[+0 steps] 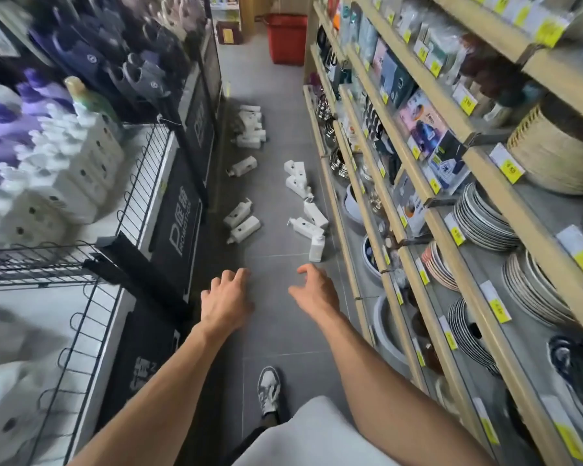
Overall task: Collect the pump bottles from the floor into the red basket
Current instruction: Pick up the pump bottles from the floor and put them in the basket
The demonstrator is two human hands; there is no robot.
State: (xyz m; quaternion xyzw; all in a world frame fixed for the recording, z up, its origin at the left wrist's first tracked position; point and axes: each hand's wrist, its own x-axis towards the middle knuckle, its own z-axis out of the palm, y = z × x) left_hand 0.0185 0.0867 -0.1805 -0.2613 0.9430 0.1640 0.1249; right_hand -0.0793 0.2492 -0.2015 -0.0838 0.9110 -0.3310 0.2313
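Several white pump bottles lie scattered on the grey tiled aisle floor. The nearest bottle (316, 247) stands close to the right shelf's base. Two more bottles (242, 220) lie left of it, and a pile of bottles (249, 127) lies farther down the aisle by the left display. The red basket (287, 38) stands at the far end of the aisle. My left hand (225, 297) and my right hand (313, 290) are stretched forward over the floor, both empty with fingers apart, short of the nearest bottles.
Wooden shelves (451, 210) with plates, bowls and boxes line the right side. A wire display rack (81, 253) with white bottles stands on the left, with black promotion boards (175, 223) below. My shoe (269, 390) is on the floor.
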